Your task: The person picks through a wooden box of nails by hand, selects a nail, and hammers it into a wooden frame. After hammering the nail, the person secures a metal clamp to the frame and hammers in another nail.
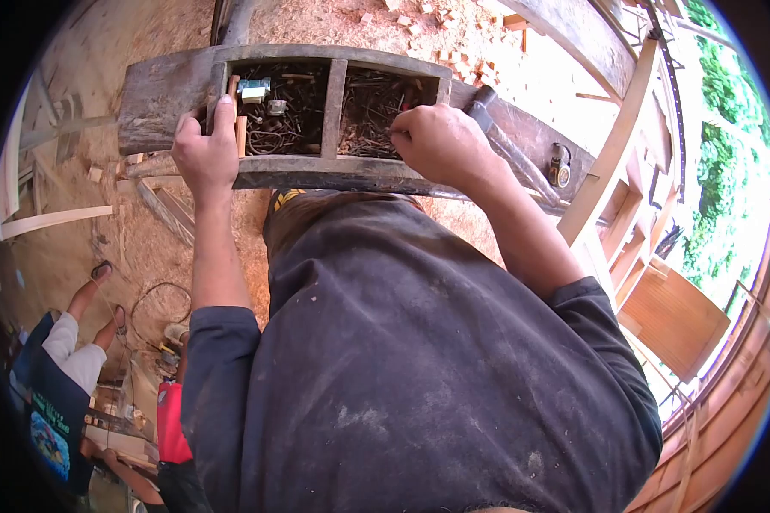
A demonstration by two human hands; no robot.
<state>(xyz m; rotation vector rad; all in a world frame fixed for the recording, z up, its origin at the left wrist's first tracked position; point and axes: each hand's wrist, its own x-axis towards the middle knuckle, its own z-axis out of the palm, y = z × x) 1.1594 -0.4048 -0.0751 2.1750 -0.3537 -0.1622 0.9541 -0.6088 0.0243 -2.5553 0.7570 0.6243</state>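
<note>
Wooden box [308, 165], upper centre of the frame: two open compartments parted by a divider [334, 111], both holding loose nails [370, 111]; the divider presumably keeps sorts separate. The left hand [207, 154] is clamped on the box's left end wall, thumb uppermost, apparently to steady it; whether it also grips the wood strip [241, 135] beside it cannot be told. The right hand [441, 145] is over the right compartment, fingertips drawn together; anything pinched there is hidden. A blue-and-white item [254, 90] lies in the left compartment. Right of the box, a hammer [522, 158] lies slanted on a board [535, 128], seemingly kept within reach. Lower left: a co-worker [56, 393], well apart.
</note>
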